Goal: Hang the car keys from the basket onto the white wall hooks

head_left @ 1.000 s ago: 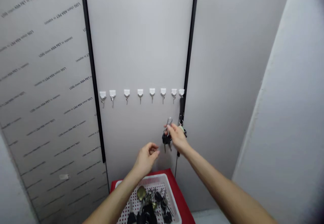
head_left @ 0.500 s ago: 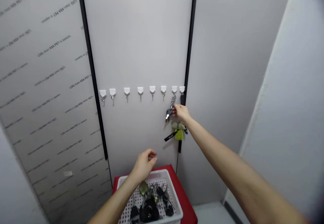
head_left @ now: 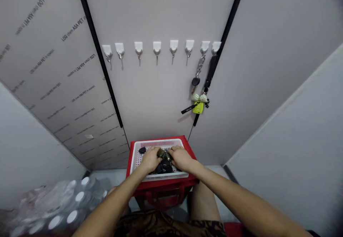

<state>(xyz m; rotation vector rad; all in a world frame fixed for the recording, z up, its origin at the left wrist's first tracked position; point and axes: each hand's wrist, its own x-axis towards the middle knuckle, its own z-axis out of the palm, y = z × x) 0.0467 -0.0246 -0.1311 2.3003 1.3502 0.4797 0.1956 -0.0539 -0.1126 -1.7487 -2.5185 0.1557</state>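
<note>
Both of my hands are down in a white perforated plastic basket that holds a heap of keys. My left hand, fingers curled, grips keys beside an olive-gold round fob. Opposite it, my right hand closes on keys at the heap's right side; its fingertips are partly hidden. Black key fobs lie between and below the hands. On the wall, a key on a metal chain hangs from the second hook from the right. A black strap with a yellow-green tag hangs from the rightmost hook.
Several white hooks run in a row across the grey panel, between two black vertical strips. The basket stands on a red box-shaped bag. Wrapped plastic bottles stand on the floor at lower left.
My right hand has let go of the chained keys, which now hang on the second hook from the right. Both hands have come down into the basket, and the view has tilted down.
</note>
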